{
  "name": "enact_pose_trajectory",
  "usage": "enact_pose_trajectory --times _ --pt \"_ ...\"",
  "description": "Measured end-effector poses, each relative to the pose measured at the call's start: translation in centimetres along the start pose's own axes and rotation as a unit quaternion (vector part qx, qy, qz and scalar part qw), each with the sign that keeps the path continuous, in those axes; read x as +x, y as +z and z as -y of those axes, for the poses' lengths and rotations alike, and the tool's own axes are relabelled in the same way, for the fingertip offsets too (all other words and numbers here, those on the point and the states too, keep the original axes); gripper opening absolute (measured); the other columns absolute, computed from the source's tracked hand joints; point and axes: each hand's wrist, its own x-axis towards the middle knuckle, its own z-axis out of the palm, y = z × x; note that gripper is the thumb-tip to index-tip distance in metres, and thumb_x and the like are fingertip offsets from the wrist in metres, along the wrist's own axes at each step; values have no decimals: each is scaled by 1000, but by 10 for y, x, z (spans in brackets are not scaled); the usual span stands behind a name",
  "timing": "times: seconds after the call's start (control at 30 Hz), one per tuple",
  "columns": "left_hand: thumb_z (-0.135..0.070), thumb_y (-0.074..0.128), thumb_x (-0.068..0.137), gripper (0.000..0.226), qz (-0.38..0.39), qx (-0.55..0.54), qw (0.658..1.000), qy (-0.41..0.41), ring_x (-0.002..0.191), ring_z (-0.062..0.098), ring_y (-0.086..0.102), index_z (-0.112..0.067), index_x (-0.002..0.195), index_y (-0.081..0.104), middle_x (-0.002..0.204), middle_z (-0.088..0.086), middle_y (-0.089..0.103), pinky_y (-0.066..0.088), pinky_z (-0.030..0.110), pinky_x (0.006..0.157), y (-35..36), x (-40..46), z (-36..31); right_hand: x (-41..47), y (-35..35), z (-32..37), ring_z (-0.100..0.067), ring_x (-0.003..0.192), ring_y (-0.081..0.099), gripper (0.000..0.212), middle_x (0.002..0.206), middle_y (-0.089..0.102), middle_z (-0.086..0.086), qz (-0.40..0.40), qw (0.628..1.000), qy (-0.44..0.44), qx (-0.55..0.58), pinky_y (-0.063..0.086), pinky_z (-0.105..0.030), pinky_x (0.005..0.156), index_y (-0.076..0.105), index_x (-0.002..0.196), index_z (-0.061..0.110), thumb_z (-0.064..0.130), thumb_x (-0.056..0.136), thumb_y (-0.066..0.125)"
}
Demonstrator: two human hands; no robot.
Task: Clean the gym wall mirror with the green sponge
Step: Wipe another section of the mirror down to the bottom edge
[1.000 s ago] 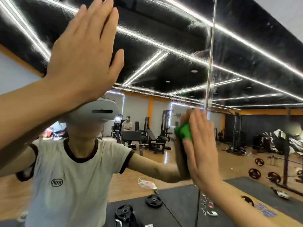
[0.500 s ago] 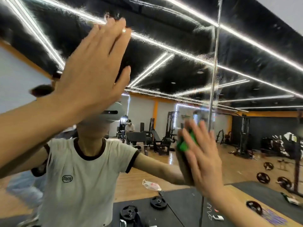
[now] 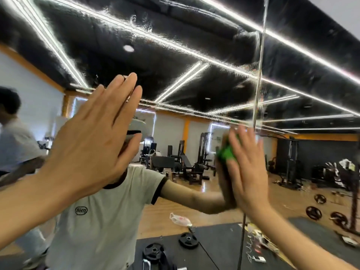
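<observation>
The green sponge (image 3: 227,153) sits flat against the gym wall mirror (image 3: 194,55), just left of the vertical seam (image 3: 258,90) between two mirror panels. My right hand (image 3: 246,168) presses it there: my grip is spread wide, fingers straight and fanned over the sponge, not curled round it, so only a patch of green shows past my fingers (image 3: 232,145) on the side away from the seam. My fingertips reach up to about the level where the seam meets the reflected orange wall band. The hand is motion-blurred, and I cannot tell how much of the sponge my palm covers.

Well to the left of the seam, my left hand (image 3: 93,145) is raised with its grip released too, fingers straight and close together, thumb out, holding nothing; whether its fingertips touch the glass I cannot tell.

In the mirror left of the seam I see my own reflection in a light T-shirt (image 3: 101,221), with weight plates (image 3: 188,240) on a dark mat low down, and gym machines (image 3: 187,164) further back
</observation>
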Motion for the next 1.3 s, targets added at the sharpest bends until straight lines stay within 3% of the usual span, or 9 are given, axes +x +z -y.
enact_pose_trajectory --times 0.17,0.43,0.6,0.7,0.8,0.97,1.1,1.2,1.3 --pt "-37 32 99 72 4 8 1000 0 154 34 15 4 158 21 166 21 16 -2 32 125 -1 -1 -1 -36 -11 -5 -22 155 11 54 168 13 -1 61 991 -111 -42 11 -45 126 23 157 13 40 111 23" --pt "-38 30 100 73 1 24 1000 3 155 33 12 3 159 17 167 20 13 -1 35 125 1 -1 0 133 -3 2 -15 155 10 51 166 23 -3 -74 990 100 63 -5 -30 125 31 156 13 34 110 23" --pt "-37 28 100 71 1 21 1000 -1 156 32 11 2 159 17 168 19 12 1 37 126 0 -1 -1 -22 7 33 -20 156 6 52 168 13 -2 25 996 -69 -43 2 -42 127 26 154 8 37 111 20" --pt "-37 27 102 70 6 32 999 2 156 32 10 2 159 15 168 20 12 3 39 127 -1 -2 -2 -18 -1 24 -16 155 5 52 167 12 3 48 987 -147 -52 2 -40 127 22 154 10 40 112 20" --pt "-36 28 102 70 5 33 999 3 156 33 11 2 159 16 167 20 13 5 40 127 0 -3 -2 83 0 19 -23 154 12 50 163 24 -13 -12 998 -67 0 -1 -37 126 31 155 8 33 111 28" --pt "-35 30 102 69 -2 27 1000 2 156 32 12 2 159 18 167 19 14 5 39 127 0 -2 -2 171 5 32 -24 156 10 52 166 21 -9 -104 988 108 38 -4 -39 125 32 156 9 31 109 26" --pt "-35 29 103 68 -1 23 1000 0 156 32 12 2 159 17 167 19 14 8 41 127 0 -3 -2 38 17 77 -21 155 2 55 167 6 -2 1 996 -89 -33 2 -46 126 14 159 14 36 110 22" --pt "-34 28 103 68 0 21 1000 0 155 32 13 2 159 17 167 19 15 9 42 127 -2 -3 -3 -10 9 67 -21 155 -2 60 169 -7 0 87 954 -271 -99 -2 -41 126 -1 161 15 42 111 17" --pt "-34 29 102 68 3 14 1000 -2 155 32 14 3 158 19 167 20 17 9 42 127 -2 -3 -4 67 6 55 -21 152 1 59 167 9 -9 41 974 -208 -82 -4 -36 125 17 159 11 44 110 14"
